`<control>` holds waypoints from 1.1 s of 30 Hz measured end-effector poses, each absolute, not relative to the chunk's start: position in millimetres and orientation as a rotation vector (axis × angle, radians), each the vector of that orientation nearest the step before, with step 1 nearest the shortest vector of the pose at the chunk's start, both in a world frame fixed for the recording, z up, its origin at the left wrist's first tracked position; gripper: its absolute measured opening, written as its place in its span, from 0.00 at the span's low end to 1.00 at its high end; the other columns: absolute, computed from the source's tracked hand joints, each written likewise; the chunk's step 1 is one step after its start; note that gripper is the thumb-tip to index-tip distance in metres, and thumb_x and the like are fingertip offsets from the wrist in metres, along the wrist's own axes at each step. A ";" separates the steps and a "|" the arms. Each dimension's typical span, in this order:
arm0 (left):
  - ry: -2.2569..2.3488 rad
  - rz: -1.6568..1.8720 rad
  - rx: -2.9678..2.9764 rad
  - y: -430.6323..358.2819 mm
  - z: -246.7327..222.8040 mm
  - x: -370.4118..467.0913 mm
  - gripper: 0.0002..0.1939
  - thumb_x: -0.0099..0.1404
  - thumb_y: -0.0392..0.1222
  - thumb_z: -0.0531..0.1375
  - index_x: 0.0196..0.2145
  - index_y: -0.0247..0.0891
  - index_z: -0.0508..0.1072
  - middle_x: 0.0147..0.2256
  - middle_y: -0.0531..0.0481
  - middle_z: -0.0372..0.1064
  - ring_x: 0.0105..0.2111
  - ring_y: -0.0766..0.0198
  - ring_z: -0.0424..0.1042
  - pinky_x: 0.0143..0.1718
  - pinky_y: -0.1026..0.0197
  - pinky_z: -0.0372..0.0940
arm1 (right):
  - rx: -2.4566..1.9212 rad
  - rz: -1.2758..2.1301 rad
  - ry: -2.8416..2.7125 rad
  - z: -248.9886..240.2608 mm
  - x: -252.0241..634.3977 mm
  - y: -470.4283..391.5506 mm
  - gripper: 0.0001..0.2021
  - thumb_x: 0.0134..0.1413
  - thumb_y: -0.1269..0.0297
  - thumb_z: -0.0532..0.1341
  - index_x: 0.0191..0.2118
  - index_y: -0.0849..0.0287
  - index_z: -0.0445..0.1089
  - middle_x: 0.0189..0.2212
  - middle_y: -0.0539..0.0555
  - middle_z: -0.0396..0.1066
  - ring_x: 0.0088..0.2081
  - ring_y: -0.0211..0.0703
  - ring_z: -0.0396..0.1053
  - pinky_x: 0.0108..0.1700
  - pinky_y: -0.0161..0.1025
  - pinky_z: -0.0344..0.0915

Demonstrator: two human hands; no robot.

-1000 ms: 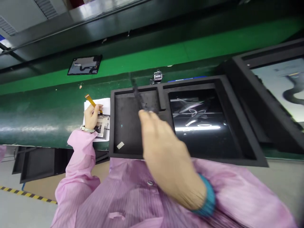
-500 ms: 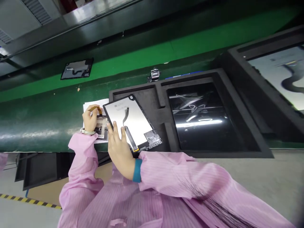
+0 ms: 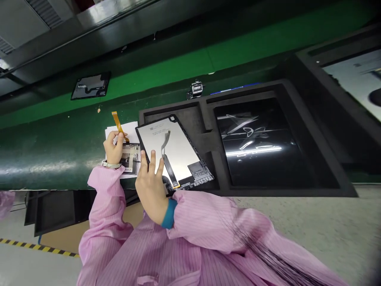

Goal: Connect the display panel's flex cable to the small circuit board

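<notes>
My left hand pinches an orange flex cable, whose free end points up past the fingers. That cable runs to a small dark module lying on white paper. With its fingers spread, my right hand rests at the lower left edge of a silver-backed screen panel. The panel lies tilted over the left part of a black foam tray, with a dark ribbon cable along its back.
The foam tray holds a glossy black screen on its right. A metal counter stands behind it. Another panel lies at the back left. A second foam tray is at the right.
The orange cable's free end now stands up above my left fingers, where before it was bent over at them. The silver panel appears slightly further right of my right hand.
</notes>
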State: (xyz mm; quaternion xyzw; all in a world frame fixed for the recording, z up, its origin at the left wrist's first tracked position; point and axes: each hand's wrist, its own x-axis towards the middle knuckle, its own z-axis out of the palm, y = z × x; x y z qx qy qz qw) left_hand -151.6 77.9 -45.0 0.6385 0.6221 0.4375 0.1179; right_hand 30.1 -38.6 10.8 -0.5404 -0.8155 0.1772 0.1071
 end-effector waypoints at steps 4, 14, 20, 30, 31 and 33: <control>1.834 1.274 1.905 78.1 -44.2 -151.0 0.18 0.72 0.55 0.56 0.32 0.41 0.75 0.33 0.48 0.79 0.35 0.60 0.77 0.43 0.57 0.70 | -1.640 0.522 -2.388 6.8 27.8 -26.6 0.27 0.69 0.78 0.42 0.69 0.78 0.58 0.72 0.70 0.43 0.72 0.73 0.48 0.67 0.71 0.59; 1.821 1.287 1.888 79.9 -45.8 -149.9 0.16 0.71 0.53 0.56 0.31 0.40 0.73 0.31 0.49 0.77 0.32 0.64 0.76 0.40 0.60 0.70 | -1.830 0.619 -2.248 15.2 13.2 -4.0 0.29 0.67 0.82 0.41 0.71 0.72 0.55 0.71 0.70 0.44 0.72 0.69 0.49 0.63 0.75 0.61; 1.801 1.307 1.899 81.0 -46.8 -150.0 0.15 0.71 0.51 0.56 0.30 0.40 0.73 0.31 0.49 0.77 0.31 0.64 0.76 0.39 0.60 0.70 | -1.960 0.620 -2.250 21.6 -0.7 8.4 0.30 0.65 0.83 0.43 0.71 0.70 0.56 0.71 0.70 0.44 0.72 0.71 0.50 0.57 0.72 0.70; 1.819 1.249 1.981 79.7 -49.7 -152.5 0.13 0.71 0.47 0.55 0.31 0.41 0.71 0.31 0.49 0.76 0.33 0.61 0.76 0.40 0.58 0.69 | -1.957 0.581 -2.351 29.4 -8.9 27.1 0.35 0.57 0.87 0.41 0.70 0.75 0.54 0.70 0.72 0.47 0.69 0.72 0.58 0.45 0.66 0.78; 1.823 1.228 2.019 79.7 -50.0 -152.5 0.13 0.71 0.47 0.54 0.31 0.41 0.71 0.31 0.49 0.76 0.33 0.61 0.75 0.41 0.57 0.69 | -1.930 0.557 -2.430 32.1 -4.8 27.0 0.34 0.58 0.86 0.41 0.70 0.77 0.54 0.71 0.74 0.47 0.69 0.72 0.60 0.44 0.63 0.79; 1.829 1.194 2.084 80.1 -50.5 -152.2 0.12 0.71 0.47 0.55 0.31 0.42 0.70 0.31 0.49 0.75 0.33 0.59 0.74 0.41 0.55 0.68 | -1.798 0.531 -2.573 38.5 9.5 26.3 0.32 0.61 0.84 0.41 0.70 0.80 0.54 0.70 0.77 0.50 0.67 0.71 0.62 0.46 0.61 0.77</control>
